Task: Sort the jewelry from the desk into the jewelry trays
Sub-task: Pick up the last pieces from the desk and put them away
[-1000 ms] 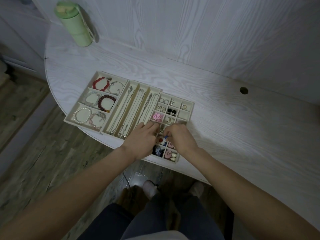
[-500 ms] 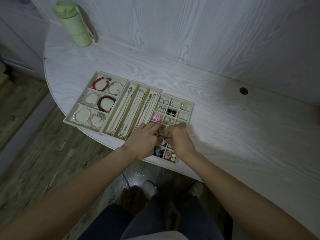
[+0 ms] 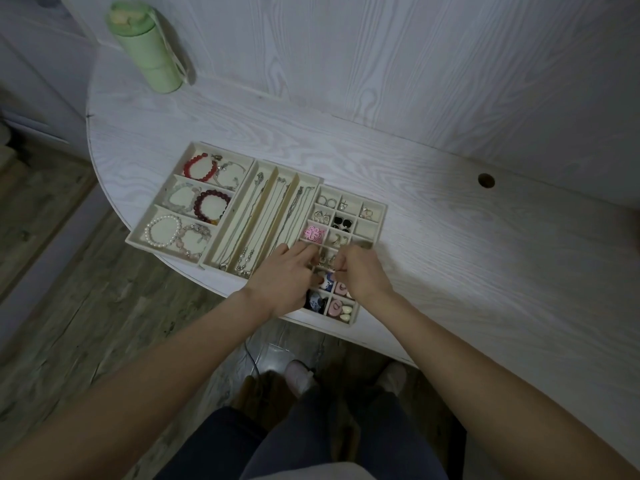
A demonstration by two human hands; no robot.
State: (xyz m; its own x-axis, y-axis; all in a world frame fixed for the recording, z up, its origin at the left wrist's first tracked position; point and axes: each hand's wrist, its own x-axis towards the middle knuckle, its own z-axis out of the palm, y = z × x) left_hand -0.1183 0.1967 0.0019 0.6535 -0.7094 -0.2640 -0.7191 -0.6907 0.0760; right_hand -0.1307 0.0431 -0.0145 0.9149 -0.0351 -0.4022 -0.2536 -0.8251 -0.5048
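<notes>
Though partly hidden, compartmented cream earring tray (image 3: 375,211).

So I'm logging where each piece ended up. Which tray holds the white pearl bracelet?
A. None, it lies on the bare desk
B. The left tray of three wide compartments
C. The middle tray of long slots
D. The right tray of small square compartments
B: the white pearl bracelet lies in the nearest compartment of the left tray, beside a pale pink bracelet.

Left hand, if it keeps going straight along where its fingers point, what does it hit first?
Probably the pink flower piece in the grid tray; the left hand points up-right toward that cell. Depth is unclear, so a divider wall may come first.
</notes>
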